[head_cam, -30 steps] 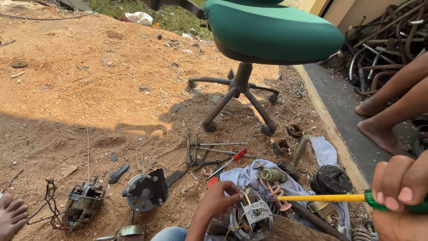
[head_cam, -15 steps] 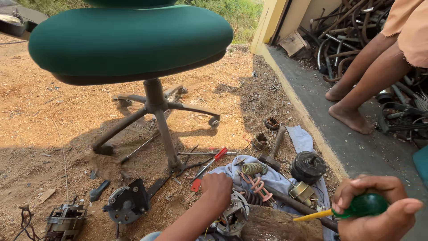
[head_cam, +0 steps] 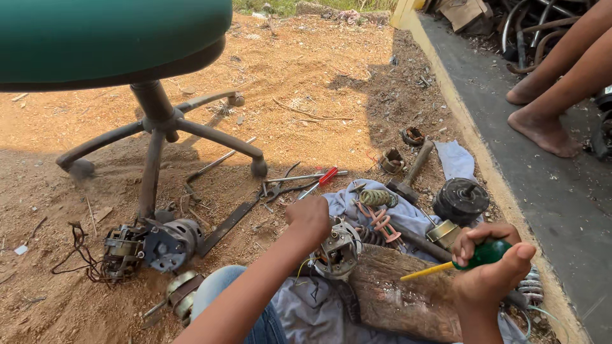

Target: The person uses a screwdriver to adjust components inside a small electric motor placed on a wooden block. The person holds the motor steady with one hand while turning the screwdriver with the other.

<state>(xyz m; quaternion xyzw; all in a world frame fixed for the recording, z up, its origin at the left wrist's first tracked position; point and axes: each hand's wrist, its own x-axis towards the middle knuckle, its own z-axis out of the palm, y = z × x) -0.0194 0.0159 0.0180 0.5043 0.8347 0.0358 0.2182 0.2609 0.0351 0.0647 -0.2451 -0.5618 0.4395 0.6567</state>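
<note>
My left hand point(head_cam: 309, 218) rests closed on a small electric motor point(head_cam: 338, 250) that sits on a wooden block point(head_cam: 401, 299). My right hand point(head_cam: 491, 267) grips a screwdriver point(head_cam: 475, 257) with a green handle and yellow shaft, its tip pointing left towards the motor, a short way from it. The block lies on a grey-blue cloth point(head_cam: 408, 216). A coil of copper wire point(head_cam: 377, 197) and bent copper pieces point(head_cam: 381, 220) lie on the cloth just beyond the motor.
A green office chair point(head_cam: 108, 38) stands at left on sandy ground, with dismantled motors point(head_cam: 150, 245) at its base. Pliers point(head_cam: 280, 188), a red-handled screwdriver point(head_cam: 322, 180), a hammer point(head_cam: 411, 172) and a black round motor part point(head_cam: 460, 200) lie nearby. Another person's bare feet point(head_cam: 542, 127) rest on the concrete ledge.
The view has swung right and down. My right hand with the screwdriver has come lower and nearer the motor. My left hand stays on the motor.
</note>
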